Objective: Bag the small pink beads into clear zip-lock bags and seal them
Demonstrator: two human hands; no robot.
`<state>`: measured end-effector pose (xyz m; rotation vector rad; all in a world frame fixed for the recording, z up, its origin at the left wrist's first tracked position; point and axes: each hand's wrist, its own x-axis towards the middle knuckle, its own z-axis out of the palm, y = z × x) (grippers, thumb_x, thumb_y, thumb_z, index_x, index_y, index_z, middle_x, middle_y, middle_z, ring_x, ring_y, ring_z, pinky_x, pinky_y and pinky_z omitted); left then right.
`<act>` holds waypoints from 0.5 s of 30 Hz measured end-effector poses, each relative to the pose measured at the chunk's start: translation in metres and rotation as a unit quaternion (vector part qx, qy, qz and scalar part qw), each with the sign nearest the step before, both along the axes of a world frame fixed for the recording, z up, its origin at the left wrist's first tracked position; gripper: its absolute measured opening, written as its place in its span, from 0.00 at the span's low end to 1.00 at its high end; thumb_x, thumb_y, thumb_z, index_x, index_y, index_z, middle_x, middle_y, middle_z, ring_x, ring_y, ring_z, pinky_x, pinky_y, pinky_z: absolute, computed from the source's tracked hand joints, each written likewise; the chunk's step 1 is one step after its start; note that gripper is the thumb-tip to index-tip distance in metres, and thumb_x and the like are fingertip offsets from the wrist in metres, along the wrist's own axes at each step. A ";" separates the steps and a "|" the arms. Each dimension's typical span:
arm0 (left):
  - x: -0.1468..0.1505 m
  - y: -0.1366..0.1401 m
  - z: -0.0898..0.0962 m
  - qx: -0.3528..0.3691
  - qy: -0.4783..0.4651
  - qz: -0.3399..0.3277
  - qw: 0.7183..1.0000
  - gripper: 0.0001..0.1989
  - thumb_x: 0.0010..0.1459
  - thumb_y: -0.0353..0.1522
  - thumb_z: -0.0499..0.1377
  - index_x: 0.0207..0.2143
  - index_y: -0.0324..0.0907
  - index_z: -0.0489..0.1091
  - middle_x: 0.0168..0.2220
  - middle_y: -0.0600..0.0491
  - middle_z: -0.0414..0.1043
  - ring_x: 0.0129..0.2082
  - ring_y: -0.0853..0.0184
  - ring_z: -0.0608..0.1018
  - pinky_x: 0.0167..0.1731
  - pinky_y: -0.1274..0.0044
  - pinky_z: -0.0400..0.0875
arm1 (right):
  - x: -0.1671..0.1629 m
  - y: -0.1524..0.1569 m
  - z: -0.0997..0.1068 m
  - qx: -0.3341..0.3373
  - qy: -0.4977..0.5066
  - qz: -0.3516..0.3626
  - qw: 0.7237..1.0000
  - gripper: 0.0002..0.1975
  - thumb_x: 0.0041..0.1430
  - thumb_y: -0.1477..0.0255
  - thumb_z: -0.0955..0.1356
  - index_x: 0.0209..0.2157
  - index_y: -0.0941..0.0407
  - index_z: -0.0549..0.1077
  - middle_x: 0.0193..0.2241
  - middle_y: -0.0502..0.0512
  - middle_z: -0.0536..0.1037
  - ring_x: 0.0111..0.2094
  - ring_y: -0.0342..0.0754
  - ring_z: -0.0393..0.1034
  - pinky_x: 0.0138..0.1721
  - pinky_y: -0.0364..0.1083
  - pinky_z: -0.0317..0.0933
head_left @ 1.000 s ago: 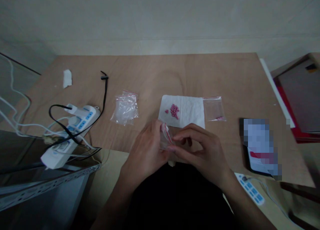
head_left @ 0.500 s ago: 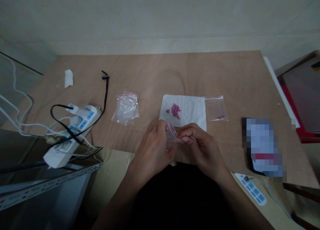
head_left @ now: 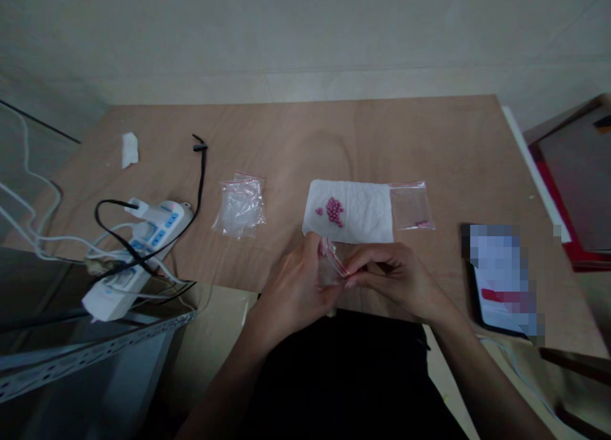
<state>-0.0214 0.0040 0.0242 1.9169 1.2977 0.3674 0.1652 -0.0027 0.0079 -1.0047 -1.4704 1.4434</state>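
Close to the table's front edge, both hands hold one small clear zip bag (head_left: 330,269) with a red-lined top. My left hand (head_left: 296,284) is closed on the bag's left side. The thumb and forefinger of my right hand (head_left: 389,279) pinch its right end near the red seal. Just beyond lies a white paper sheet (head_left: 367,214) with a cluster of pink beads (head_left: 334,211) and a few more beside it. Touching the sheet's right edge is a second zip bag (head_left: 411,205), lying flat with something small and pink in its lower corner.
A stack of clear zip bags (head_left: 242,201) lies on the left. A power strip (head_left: 157,236) with tangled cables stands at the left edge, near a scrap of white paper (head_left: 130,149). A phone (head_left: 499,281) lies on the right of the wooden table (head_left: 286,134).
My right forearm has swung outward to the right, and the right fingers have straightened in their pinch. Both hands still hold the zip bag, which has shifted slightly toward me.
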 end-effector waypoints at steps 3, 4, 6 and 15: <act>0.001 -0.001 -0.002 0.003 0.010 -0.010 1.000 0.15 0.55 0.35 0.60 0.40 0.43 0.57 0.36 0.49 0.72 0.36 0.58 0.78 0.34 0.67 0.73 | -0.001 0.001 0.006 -0.015 -0.017 -0.004 1.000 0.09 0.51 0.66 0.76 0.25 0.56 0.78 0.24 0.51 0.81 0.26 0.43 0.75 0.29 0.41 0.68; 0.002 -0.002 -0.003 0.008 0.009 -0.015 1.000 0.15 0.56 0.36 0.60 0.41 0.43 0.58 0.36 0.49 0.72 0.36 0.58 0.78 0.34 0.67 0.73 | -0.002 0.001 0.007 -0.019 -0.024 -0.006 0.999 0.10 0.50 0.65 0.76 0.25 0.56 0.78 0.23 0.51 0.81 0.25 0.43 0.74 0.28 0.41 0.68; 0.003 -0.005 -0.006 0.046 0.006 -0.016 0.999 0.19 0.56 0.37 0.61 0.47 0.42 0.59 0.41 0.46 0.73 0.41 0.57 0.78 0.39 0.65 0.74 | -0.004 0.001 0.008 -0.026 -0.030 -0.018 0.999 0.11 0.50 0.64 0.76 0.24 0.56 0.78 0.22 0.50 0.80 0.24 0.42 0.73 0.26 0.41 0.67; -0.006 -0.019 -0.007 0.336 -0.100 0.009 0.937 0.11 0.59 0.26 0.62 0.44 0.44 0.70 0.38 0.53 0.80 0.40 0.67 0.81 0.43 0.73 0.76 | -0.011 -0.004 0.005 -0.027 0.001 -0.082 0.996 0.10 0.51 0.63 0.75 0.29 0.54 0.79 0.29 0.51 0.82 0.32 0.46 0.77 0.36 0.45 0.72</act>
